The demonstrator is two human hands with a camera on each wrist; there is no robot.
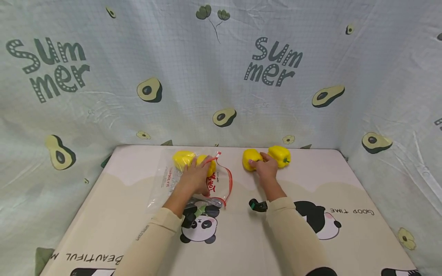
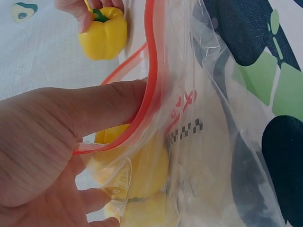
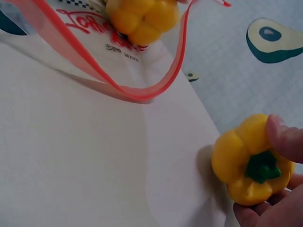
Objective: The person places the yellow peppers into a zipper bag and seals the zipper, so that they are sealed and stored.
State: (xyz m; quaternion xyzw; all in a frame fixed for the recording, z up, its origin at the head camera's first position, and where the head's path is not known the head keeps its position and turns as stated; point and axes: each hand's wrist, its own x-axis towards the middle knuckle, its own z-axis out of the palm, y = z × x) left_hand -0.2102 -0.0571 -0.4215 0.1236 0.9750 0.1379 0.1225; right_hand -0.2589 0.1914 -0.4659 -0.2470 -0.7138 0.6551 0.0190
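A loose yellow pepper (image 1: 279,156) is sitting just beside the right hand (image 1: 268,169), whose fingers are gripping another pepper (image 1: 248,159). Across a gap leftward, the left hand (image 1: 195,179), fingers lying apart, is touching a clear bag (image 1: 168,178) of peppers (image 1: 183,157) near the far edge of the table (image 1: 241,237).

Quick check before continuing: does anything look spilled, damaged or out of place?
Nothing stands out. The yellow peppers look whole, two of them inside the open bag, and nothing looks spilled. The lettering that reads upside down in the head view is printed on the table.
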